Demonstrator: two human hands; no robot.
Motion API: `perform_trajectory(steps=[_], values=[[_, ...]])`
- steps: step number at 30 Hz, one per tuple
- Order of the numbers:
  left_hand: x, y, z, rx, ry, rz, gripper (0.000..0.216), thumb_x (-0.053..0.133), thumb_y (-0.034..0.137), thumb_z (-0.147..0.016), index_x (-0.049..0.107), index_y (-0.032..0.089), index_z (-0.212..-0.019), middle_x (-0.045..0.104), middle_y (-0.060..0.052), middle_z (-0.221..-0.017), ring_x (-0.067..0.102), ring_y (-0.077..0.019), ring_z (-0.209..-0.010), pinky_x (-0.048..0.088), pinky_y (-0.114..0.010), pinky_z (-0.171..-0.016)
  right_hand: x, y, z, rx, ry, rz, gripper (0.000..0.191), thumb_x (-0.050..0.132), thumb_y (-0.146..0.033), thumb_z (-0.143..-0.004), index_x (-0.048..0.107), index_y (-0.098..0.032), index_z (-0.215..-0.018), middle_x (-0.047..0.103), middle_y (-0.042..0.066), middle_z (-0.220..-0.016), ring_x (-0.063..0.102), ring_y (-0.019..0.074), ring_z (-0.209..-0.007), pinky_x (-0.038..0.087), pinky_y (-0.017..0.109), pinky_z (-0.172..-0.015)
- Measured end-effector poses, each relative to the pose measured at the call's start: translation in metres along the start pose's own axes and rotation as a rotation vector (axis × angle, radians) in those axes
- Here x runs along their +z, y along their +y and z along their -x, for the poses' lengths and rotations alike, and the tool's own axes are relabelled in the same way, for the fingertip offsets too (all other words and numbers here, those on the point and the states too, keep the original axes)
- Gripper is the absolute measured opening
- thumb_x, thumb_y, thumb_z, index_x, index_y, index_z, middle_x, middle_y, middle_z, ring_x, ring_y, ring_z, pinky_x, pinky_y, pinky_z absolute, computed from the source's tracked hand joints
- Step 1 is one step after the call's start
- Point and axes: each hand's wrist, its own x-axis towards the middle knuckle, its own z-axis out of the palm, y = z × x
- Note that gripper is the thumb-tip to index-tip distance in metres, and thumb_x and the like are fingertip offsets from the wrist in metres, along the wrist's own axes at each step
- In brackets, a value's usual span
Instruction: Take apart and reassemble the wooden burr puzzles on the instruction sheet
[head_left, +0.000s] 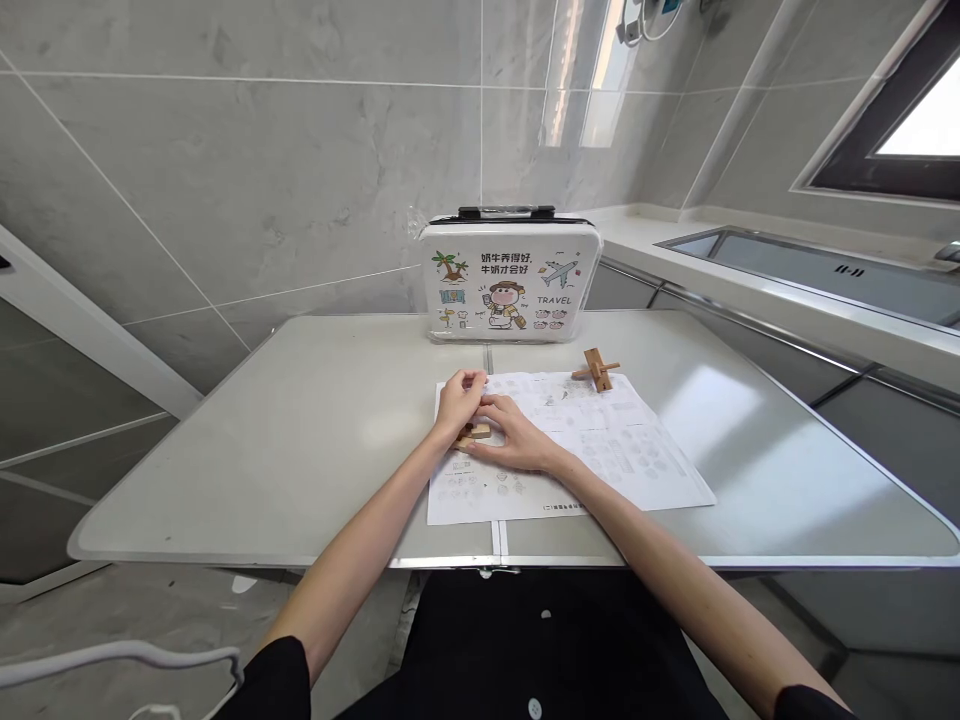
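Observation:
Both hands meet over light-brown wooden puzzle pieces (480,431) on the left part of a printed sheet (540,480). My left hand (457,402) is closed, its fingers curled at the far side of the pieces; whatever is between its fingertips is hidden. Around the near and right side of the wood curves my right hand (514,435), its thumb stretched along the closest piece and its fingers meeting the left hand. How the pieces fit together is mostly covered. At the sheet's far right edge rests an assembled wooden cross-shaped puzzle (597,370), with bars sticking out.
A white case (514,280) with cartoon prints and a black handle stands upright at the back of the folding table (300,430). Behind it is a grey tiled wall. To the right runs a counter (637,228) with a sink (810,265).

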Motion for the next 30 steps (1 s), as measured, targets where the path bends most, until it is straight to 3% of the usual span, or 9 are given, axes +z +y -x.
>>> perform_trajectory(steps=[8, 18, 22, 25, 30], values=[[0.002, 0.003, 0.000, 0.016, -0.021, 0.121, 0.031, 0.056, 0.047, -0.096, 0.068, 0.019, -0.095, 0.077, -0.010, -0.112, 0.070, -0.0225, -0.109, 0.053, -0.033, -0.093, 0.000, -0.001, -0.002, -0.092, -0.061, 0.075, 0.045, 0.073, -0.048, -0.089, 0.063, -0.027, -0.127, 0.059, 0.010, -0.138, 0.042, 0.0330, -0.141, 0.035, 0.054, -0.119], [-0.017, 0.001, -0.006, 0.095, -0.086, -0.173, 0.035, 0.059, 0.053, -0.094, 0.071, 0.020, -0.091, 0.078, -0.009, -0.096, 0.071, -0.0235, -0.091, 0.054, -0.034, -0.084, 0.004, 0.000, 0.002, -0.083, -0.052, 0.120, 0.046, 0.073, -0.048, -0.090, 0.063, -0.026, -0.129, 0.054, 0.013, -0.140, 0.046, 0.0337, -0.137, 0.042, 0.052, -0.115], [-0.015, -0.002, -0.006, 0.066, -0.156, -0.059, 0.043, 0.059, 0.061, -0.092, 0.070, 0.019, -0.092, 0.076, -0.009, -0.097, 0.070, -0.0217, -0.088, 0.054, -0.031, -0.076, 0.005, 0.002, 0.002, -0.076, -0.055, 0.125, 0.043, 0.072, -0.047, -0.091, 0.065, -0.027, -0.128, 0.054, 0.012, -0.139, 0.046, 0.0335, -0.136, 0.043, 0.052, -0.113], [-0.012, -0.001, -0.007, -0.037, -0.202, 0.106, 0.049, 0.059, 0.066, -0.090, 0.069, 0.018, -0.095, 0.075, -0.011, -0.103, 0.070, -0.0205, -0.088, 0.053, -0.028, -0.069, 0.006, 0.001, 0.002, -0.072, -0.055, 0.133, 0.046, 0.073, -0.048, -0.090, 0.064, -0.028, -0.130, 0.052, 0.012, -0.142, 0.044, 0.0340, -0.138, 0.043, 0.053, -0.114], [-0.010, -0.001, -0.010, -0.110, -0.140, 0.332, 0.044, 0.063, 0.062, -0.088, 0.066, 0.018, -0.096, 0.074, -0.011, -0.103, 0.070, -0.0194, -0.094, 0.054, -0.027, -0.075, 0.007, 0.000, 0.003, -0.108, -0.035, 0.157, 0.049, 0.075, -0.046, -0.090, 0.063, -0.031, -0.134, 0.046, 0.011, -0.149, 0.040, 0.0351, -0.143, 0.040, 0.055, -0.117]])
